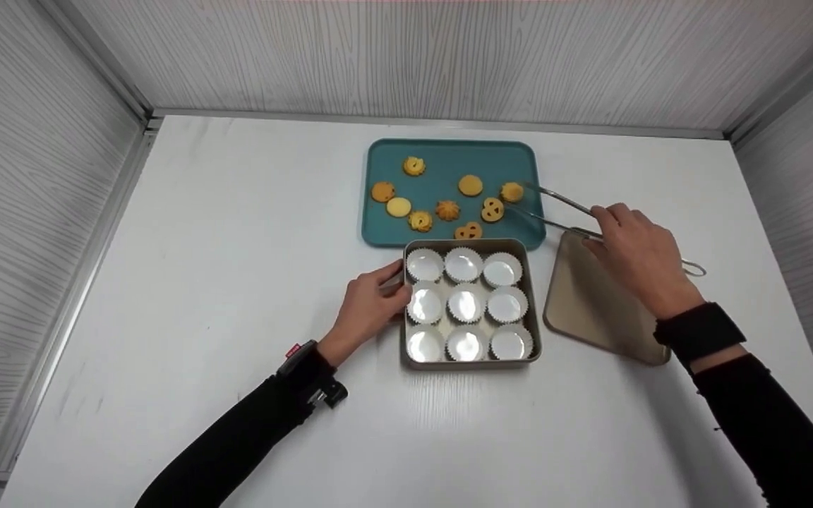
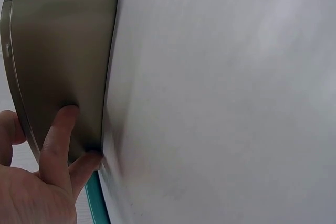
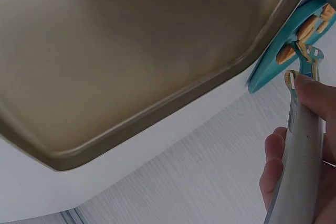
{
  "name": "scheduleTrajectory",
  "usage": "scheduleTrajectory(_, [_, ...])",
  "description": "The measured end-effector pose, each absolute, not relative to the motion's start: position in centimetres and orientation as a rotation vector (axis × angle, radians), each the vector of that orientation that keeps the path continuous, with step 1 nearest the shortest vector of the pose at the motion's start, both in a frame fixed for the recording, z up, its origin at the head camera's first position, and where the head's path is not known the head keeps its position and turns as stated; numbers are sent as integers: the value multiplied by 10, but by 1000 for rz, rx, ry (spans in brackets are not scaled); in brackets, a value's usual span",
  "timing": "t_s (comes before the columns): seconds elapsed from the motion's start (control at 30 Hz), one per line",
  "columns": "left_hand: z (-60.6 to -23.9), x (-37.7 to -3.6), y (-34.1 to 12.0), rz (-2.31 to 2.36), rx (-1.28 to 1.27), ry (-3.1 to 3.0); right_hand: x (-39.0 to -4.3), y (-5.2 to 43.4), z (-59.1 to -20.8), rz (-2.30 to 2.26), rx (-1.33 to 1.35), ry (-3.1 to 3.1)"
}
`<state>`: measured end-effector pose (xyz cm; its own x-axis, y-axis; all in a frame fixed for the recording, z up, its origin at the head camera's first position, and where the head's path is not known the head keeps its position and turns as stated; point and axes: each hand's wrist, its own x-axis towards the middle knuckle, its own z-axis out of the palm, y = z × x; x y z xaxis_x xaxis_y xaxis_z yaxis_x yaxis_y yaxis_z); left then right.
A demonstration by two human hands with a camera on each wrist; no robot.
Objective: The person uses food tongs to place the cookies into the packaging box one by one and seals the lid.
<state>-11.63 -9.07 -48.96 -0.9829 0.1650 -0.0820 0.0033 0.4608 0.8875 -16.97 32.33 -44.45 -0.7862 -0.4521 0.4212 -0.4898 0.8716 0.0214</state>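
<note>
A gold square tin (image 1: pixel 536 310) (image 2: pixel 58 61) holds nine white paper cups. My left hand (image 1: pixel 371 307) (image 2: pixel 42 177) rests against its left wall, fingers pressing on the side. My right hand (image 1: pixel 636 250) (image 3: pixel 304 145) grips metal tongs (image 1: pixel 555 212) (image 3: pixel 302 129), whose tips sit around a cookie (image 1: pixel 512 191) at the right of the teal tray (image 1: pixel 449 152) (image 3: pixel 273 66). Several more butter cookies (image 1: pixel 447 209) lie scattered on the tray. The tin's gold lid (image 1: pixel 590 303) (image 3: pixel 131 51) lies flat on the table under my right hand.
A white table (image 1: pixel 202 282) is enclosed by grey wood-grain walls (image 1: pixel 25 176) on the left, back and right. The tray touches the tin's far edge. Black sleeves cover both forearms.
</note>
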Motion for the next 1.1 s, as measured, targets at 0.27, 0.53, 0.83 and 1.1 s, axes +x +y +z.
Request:
scheduleTrajectory(0.27, [-489, -115, -90, 1538, 145, 2561, -178, 316, -447, 111, 654, -2710])
scheduleTrajectory(0.53, [-489, -114, -89, 1559, 153, 2538, -181, 313, -450, 125, 639, -2730])
scheduleTrajectory(0.83, [-490, -115, -89, 1567, 142, 2532, -180, 313, -452, 88, 656, -2697])
scheduleTrajectory(1.1, [-489, -115, -90, 1555, 162, 2558, -179, 315, -456, 131, 637, -2711])
